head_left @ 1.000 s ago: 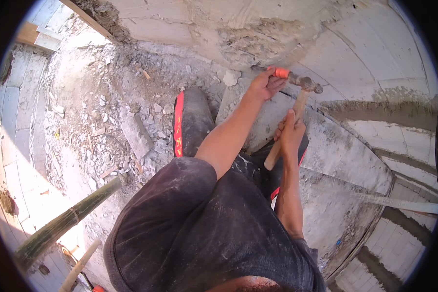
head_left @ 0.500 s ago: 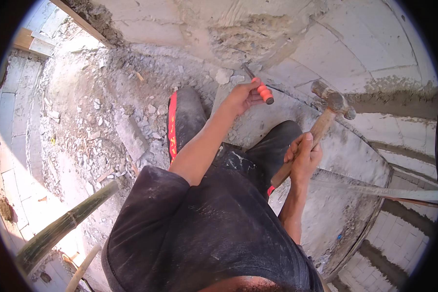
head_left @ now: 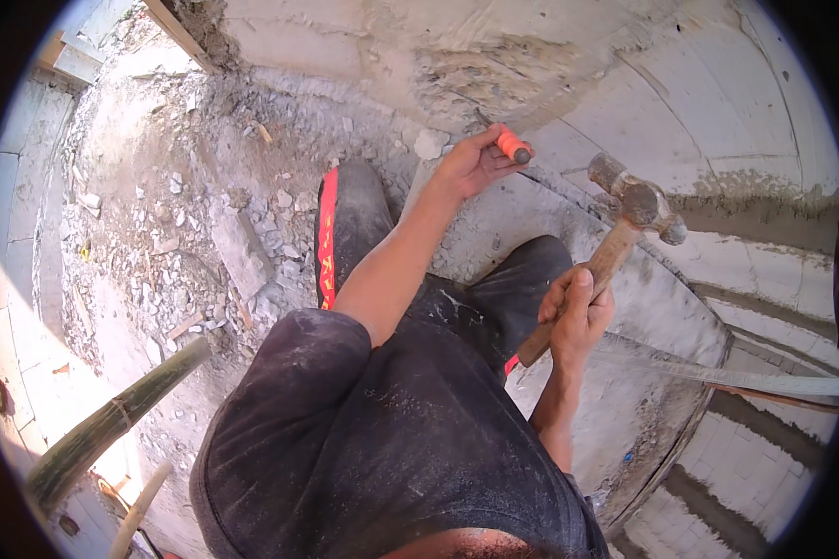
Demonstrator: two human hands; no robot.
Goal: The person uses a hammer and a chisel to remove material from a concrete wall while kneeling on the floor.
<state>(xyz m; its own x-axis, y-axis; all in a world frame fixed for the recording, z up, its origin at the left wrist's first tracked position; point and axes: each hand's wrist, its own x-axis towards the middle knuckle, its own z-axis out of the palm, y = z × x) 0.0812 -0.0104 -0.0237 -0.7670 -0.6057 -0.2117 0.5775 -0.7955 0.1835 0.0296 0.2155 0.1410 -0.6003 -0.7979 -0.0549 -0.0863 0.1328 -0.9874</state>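
Note:
My left hand (head_left: 476, 165) reaches forward and grips a chisel (head_left: 512, 144) by its orange handle, between thumb and fingers. The dark butt of the handle points back toward me; its thin metal shank runs toward the rough, chipped patch (head_left: 494, 79) at the base of the wall. I cannot tell whether the tip touches the wall. To the right, my right hand (head_left: 580, 312) is closed around the wooden handle of a hammer (head_left: 615, 244). The hammer's worn metal head is raised, to the right of the chisel and apart from it.
Broken chips and rubble (head_left: 191, 252) cover the ground at left, with a flat slab piece (head_left: 240, 252) among them. A bamboo pole (head_left: 116, 419) and a thinner pole (head_left: 140, 512) stand at lower left. A pale strip (head_left: 718, 374) juts in from the right. The block wall (head_left: 699, 102) rises ahead.
The chisel's handle has swung slightly up and right, so its butt faces me more. My left fingers have shifted on it. The hammer remains raised, its head turned a little.

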